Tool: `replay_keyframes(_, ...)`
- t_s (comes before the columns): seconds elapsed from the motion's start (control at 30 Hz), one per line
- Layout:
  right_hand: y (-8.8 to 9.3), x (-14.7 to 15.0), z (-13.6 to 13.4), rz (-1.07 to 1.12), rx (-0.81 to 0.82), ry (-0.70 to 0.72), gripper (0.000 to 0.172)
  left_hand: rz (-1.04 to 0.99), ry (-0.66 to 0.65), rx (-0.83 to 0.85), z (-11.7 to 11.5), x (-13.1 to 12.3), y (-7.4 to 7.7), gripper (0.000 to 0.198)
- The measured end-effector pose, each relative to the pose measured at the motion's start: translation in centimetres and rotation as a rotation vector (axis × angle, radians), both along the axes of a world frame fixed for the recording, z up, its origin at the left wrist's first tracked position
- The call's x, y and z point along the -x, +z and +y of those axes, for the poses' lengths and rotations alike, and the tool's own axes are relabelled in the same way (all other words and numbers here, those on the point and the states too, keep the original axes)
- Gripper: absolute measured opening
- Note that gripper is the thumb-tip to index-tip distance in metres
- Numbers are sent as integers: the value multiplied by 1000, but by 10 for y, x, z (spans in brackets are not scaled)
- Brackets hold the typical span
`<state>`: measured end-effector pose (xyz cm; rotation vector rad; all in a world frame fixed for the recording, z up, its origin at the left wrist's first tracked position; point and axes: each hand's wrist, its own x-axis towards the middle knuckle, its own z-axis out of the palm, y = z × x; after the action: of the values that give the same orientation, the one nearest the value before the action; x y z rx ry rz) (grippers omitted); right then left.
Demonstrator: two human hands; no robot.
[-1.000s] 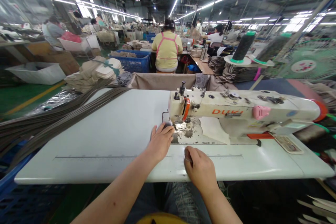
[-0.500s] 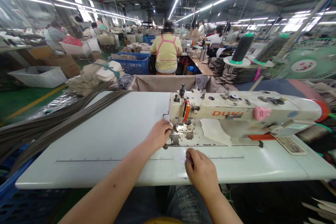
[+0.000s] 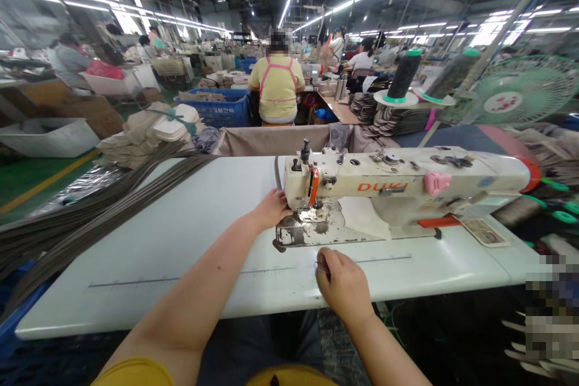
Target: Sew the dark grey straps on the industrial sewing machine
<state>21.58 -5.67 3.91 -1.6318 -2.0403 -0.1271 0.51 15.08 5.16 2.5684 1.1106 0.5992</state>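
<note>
A white sewing machine (image 3: 344,181) with orange lettering stands on the pale worktable (image 3: 217,193). My left hand (image 3: 271,210) is at the left of its needle area, close to the presser foot (image 3: 308,215), fingers bunched and tips partly hidden by the machine head. From those fingers a narrow grey fabric strip (image 3: 277,172) rises and curves behind the head. Near the table's front edge, my right hand (image 3: 342,282) is curled closed beside the printed ruler line (image 3: 384,259). A thin dark tip pokes out between its thumb and fingers, too small to name.
Long grey strips (image 3: 113,202) drape over the table's left side. Thread cones (image 3: 404,75) and a green fan (image 3: 506,99) stand at the right rear. A fabric-lined bin (image 3: 266,142) adjoins the back edge. A seated person (image 3: 277,87) faces away beyond it.
The grey strip now shows upright behind the machine head, by my left hand, which has shifted slightly up and away. My right hand stays closed in about the same place. The view has turned slightly.
</note>
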Motion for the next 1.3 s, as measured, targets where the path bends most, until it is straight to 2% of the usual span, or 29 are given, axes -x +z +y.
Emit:
replay_keyframes(0.17, -1, 1, 0, 2, -35, -4, 19, -2, -4, 27, -2, 9, 3, 19)
replay_keyframes(0.33, -1, 1, 0, 2, -23, -20, 18, -32, 64, 28, -9, 12, 6, 7)
replay_keyframes(0.67, 1, 3, 0, -4, -16, -22, 19, -78, 142, 122, -48, 15, 5, 11)
replay_keyframes(0.9, 0, 2, -1, -3, -21, -26, 19, -69, 217, 171, -60, 6, 12, 10)
replay_keyframes(1.17, 1, 3, -1, 2, -10, -34, 17, 7, 296, 223, -98, -16, 19, 9)
replay_keyframes(1.3, -1, 3, -1, -4, -10, -31, 18, 42, 350, 261, -109, -32, 21, 8)
